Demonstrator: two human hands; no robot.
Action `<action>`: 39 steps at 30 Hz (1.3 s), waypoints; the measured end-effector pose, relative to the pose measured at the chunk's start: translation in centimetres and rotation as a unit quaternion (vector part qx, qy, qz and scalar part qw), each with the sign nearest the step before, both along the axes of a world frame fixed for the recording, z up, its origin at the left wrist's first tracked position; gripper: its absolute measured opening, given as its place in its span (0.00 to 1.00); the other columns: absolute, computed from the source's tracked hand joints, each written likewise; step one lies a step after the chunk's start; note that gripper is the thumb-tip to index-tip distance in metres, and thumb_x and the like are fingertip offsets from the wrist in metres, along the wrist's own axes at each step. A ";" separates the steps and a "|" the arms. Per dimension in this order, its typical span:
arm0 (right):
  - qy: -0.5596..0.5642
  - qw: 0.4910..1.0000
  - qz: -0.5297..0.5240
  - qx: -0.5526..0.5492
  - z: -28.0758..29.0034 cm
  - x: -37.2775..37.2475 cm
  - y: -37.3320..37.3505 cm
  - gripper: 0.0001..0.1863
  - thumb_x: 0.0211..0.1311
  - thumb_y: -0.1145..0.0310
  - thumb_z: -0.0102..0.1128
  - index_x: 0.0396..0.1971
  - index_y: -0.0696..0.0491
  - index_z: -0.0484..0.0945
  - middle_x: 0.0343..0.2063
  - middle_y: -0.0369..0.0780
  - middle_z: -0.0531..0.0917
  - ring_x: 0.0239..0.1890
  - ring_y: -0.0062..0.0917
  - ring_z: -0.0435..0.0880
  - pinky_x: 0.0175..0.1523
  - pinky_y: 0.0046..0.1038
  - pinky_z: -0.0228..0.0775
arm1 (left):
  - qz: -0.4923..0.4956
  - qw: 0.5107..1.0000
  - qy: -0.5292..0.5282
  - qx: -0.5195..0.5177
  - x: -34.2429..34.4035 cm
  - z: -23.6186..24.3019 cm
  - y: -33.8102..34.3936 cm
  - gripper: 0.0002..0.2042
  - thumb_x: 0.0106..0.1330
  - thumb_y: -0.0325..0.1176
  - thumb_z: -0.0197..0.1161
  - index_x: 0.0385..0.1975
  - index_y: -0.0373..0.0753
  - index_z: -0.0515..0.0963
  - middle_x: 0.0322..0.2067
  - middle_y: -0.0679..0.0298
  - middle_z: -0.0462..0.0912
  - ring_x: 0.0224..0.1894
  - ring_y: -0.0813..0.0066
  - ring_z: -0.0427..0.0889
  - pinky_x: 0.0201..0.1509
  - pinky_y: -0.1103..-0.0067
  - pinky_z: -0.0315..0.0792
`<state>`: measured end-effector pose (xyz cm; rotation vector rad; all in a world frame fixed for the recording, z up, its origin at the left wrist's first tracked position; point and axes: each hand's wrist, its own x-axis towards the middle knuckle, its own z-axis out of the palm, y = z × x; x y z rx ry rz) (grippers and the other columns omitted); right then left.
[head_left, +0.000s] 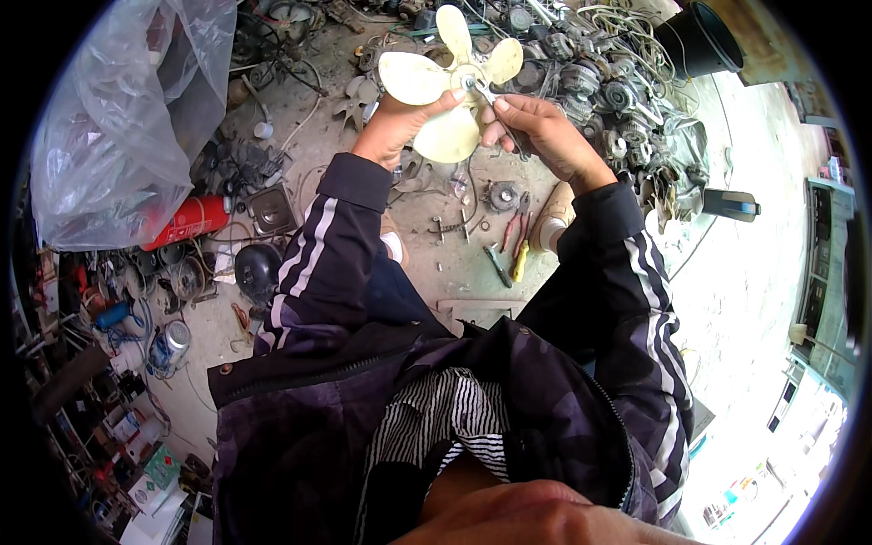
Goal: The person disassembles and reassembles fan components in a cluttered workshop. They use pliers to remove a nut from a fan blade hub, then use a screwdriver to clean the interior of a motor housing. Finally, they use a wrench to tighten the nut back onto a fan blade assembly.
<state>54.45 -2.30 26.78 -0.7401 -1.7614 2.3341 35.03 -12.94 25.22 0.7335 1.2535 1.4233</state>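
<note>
A cream plastic fan blade (447,138) with several rounded paddles is held up in front of me, above the floor. My left hand (397,127) grips it from the left, thumb on the front near the hub and the other fingers hidden behind. My right hand (543,129) is closed on a slim metal wrench (484,94), whose head sits at the hub's centre. Its shaft runs back under my right fingers. On the floor below lie a small motor (502,196), red-handled pliers (514,222), a yellow-handled tool (520,262) and a dark-handled tool (497,265).
A heap of fan motors (595,86) and cables lies at the upper right, beside a black bucket (699,38). A clear plastic bag (127,118) and a red cylinder (195,221) are on the left. My shoes (556,213) flank the tools.
</note>
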 end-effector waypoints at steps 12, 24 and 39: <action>-0.032 0.999 0.031 -0.019 -0.2 0.1 0.0 0.16 0.72 0.56 0.47 0.36 0.52 0.79 0.23 0.30 0.78 0.24 0.10 0.71 0.31 0.14 0.62 | -0.011 0.998 0.054 -0.027 0.6 0.2 -0.2 0.21 0.54 0.36 0.74 0.45 0.34 0.75 0.41 0.63 0.82 0.43 0.77 0.80 0.47 0.78 0.74; -0.075 0.740 -0.022 0.668 -0.8 0.9 0.9 0.13 0.66 0.59 0.55 0.32 0.52 0.83 0.19 0.36 0.80 0.25 0.18 0.76 0.34 0.24 0.65 | -0.038 0.966 0.255 -0.010 -1.1 -1.8 0.3 0.30 0.46 0.37 0.78 0.47 0.32 0.71 0.43 0.60 0.80 0.46 0.74 0.79 0.49 0.77 0.74; 0.015 0.998 -0.019 -0.053 -1.1 -0.7 -0.7 0.16 0.74 0.58 0.43 0.36 0.52 0.76 0.26 0.30 0.79 0.25 0.10 0.69 0.31 0.12 0.60 | -0.014 1.000 0.000 -0.014 0.4 -0.6 0.1 0.21 0.60 0.35 0.69 0.50 0.35 0.74 0.44 0.63 0.80 0.46 0.75 0.80 0.49 0.77 0.75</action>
